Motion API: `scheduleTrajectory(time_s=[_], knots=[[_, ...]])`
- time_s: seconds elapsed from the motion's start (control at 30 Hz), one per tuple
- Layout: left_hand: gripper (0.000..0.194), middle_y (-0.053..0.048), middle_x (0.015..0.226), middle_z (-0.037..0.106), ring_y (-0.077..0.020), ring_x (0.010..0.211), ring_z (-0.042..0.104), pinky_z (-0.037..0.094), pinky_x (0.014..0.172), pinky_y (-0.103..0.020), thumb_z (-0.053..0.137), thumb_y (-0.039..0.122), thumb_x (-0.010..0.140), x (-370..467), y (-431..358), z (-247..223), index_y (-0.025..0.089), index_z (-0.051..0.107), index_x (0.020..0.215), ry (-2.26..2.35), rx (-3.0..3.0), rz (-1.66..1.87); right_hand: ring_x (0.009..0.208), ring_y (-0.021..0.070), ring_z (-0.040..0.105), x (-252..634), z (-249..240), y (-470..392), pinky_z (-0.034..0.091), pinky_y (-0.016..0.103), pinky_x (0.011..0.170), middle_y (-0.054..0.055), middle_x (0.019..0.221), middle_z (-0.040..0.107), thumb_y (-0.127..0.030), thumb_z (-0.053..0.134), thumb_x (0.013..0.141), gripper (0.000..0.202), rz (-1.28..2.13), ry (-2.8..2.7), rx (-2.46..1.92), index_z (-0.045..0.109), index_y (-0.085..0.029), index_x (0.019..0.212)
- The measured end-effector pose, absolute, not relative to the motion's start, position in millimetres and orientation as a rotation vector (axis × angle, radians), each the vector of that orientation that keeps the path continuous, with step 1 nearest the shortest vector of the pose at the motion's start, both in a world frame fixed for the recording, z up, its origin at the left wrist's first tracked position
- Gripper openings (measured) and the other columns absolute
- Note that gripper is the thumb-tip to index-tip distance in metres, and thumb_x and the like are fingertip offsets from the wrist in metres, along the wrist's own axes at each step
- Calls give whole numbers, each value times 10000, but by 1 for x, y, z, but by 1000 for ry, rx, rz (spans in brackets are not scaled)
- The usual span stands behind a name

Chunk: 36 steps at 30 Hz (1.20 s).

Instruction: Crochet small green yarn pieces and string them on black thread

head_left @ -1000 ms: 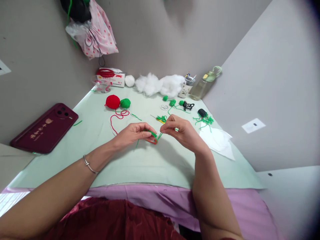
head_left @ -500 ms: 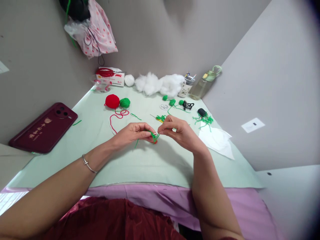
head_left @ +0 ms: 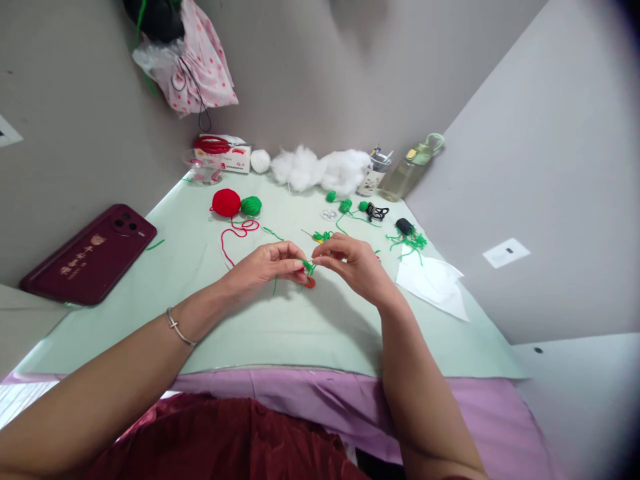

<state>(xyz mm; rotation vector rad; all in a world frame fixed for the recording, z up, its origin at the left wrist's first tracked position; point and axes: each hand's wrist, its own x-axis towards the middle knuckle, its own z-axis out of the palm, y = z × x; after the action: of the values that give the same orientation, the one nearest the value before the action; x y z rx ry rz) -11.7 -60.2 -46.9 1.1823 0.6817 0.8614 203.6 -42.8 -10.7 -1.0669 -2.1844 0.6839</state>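
Note:
My left hand (head_left: pixel 274 265) pinches a small green yarn piece (head_left: pixel 308 267) between thumb and fingers above the table. An orange-red bit (head_left: pixel 310 283) hangs just under it; I cannot tell whether it is joined on. My right hand (head_left: pixel 350 261) comes in from the other side, its thumb and forefinger closed on a thin needle (head_left: pixel 311 261) that meets the green piece. Most of the needle is hidden by the fingertips. Green strands dangle below both hands. Behind them lies a yellow-handled hook (head_left: pixel 317 239) beside some green yarn.
Behind my hands are a red yarn ball (head_left: pixel 226 202), a green ball (head_left: pixel 251 206) and white stuffing (head_left: pixel 320 170). A maroon phone (head_left: pixel 89 255) lies left. On the right are white paper (head_left: pixel 431 288), a black-and-green yarn piece (head_left: pixel 406 230) and a bottle (head_left: pixel 407 170).
My right hand has shifted slightly left and down, closer to my left hand. The green strands stretched between them look shorter, and less of the needle shows.

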Motion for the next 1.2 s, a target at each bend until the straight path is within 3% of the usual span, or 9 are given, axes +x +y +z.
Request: scheduleTrajectory(time_s=[0.1, 0.23, 0.37, 0.5, 0.73, 0.93, 1.03, 1.2], knots=[[153, -36, 831, 732, -252, 871, 748, 495, 932, -422, 675, 286, 867, -9, -60, -47, 160, 600, 909, 699, 1121, 886, 630, 109, 575, 198, -14, -46, 482, 262, 618, 20, 857, 675, -245, 666, 872, 73, 890, -2086, -1058, 714, -207, 911], [177, -48, 828, 741, -238, 811, 748, 508, 927, -450, 694, 289, 847, -7, -60, -48, 151, 585, 868, 704, 1074, 914, 740, 144, 668, 190, -16, -51, 547, 282, 694, 33, 898, 717, -296, 571, 936, 181, 1065, -2022, -949, 695, -206, 1030], [205, -47, 844, 727, -233, 819, 741, 527, 904, -440, 721, 303, 833, -7, -60, -52, 143, 597, 866, 712, 1066, 929, 794, 149, 655, 186, -17, -53, 522, 281, 724, 48, 964, 709, -259, 556, 948, 179, 840, -2141, -969, 703, -225, 1045], [197, -40, 881, 710, -198, 842, 722, 534, 904, -404, 731, 300, 828, -7, -58, -59, 143, 623, 876, 720, 1090, 921, 771, 140, 606, 184, -18, -52, 473, 272, 735, 35, 865, 661, -176, 568, 935, 160, 641, -2328, -927, 715, -220, 981], [174, -46, 796, 724, -184, 784, 711, 540, 880, -391, 738, 263, 789, -5, -59, -57, 139, 635, 854, 778, 1090, 861, 818, 156, 621, 182, -17, -54, 459, 274, 718, 59, 945, 671, -211, 518, 963, 192, 390, -2238, -903, 673, -220, 850], [138, -33, 717, 713, -184, 725, 702, 542, 832, -395, 705, 245, 795, -6, -60, -48, 152, 607, 824, 763, 1086, 860, 531, 102, 607, 174, -17, -61, 458, 246, 559, -16, 728, 654, -274, 499, 978, 166, 700, -1953, -967, 608, -217, 867], [122, -44, 768, 725, -169, 726, 702, 541, 837, -385, 700, 223, 796, -6, -61, -52, 151, 609, 832, 770, 1095, 829, 501, 94, 575, 170, -15, -65, 444, 245, 548, -25, 669, 626, -270, 526, 968, 174, 646, -1902, -934, 609, -212, 826], [171, -85, 789, 744, -240, 884, 733, 534, 869, -398, 720, 225, 782, -5, -62, -55, 153, 568, 745, 736, 1038, 798, 517, 77, 540, 176, -8, -60, 425, 247, 530, 17, 877, 686, -366, 466, 996, 253, 732, -1644, -925, 600, -208, 851]])
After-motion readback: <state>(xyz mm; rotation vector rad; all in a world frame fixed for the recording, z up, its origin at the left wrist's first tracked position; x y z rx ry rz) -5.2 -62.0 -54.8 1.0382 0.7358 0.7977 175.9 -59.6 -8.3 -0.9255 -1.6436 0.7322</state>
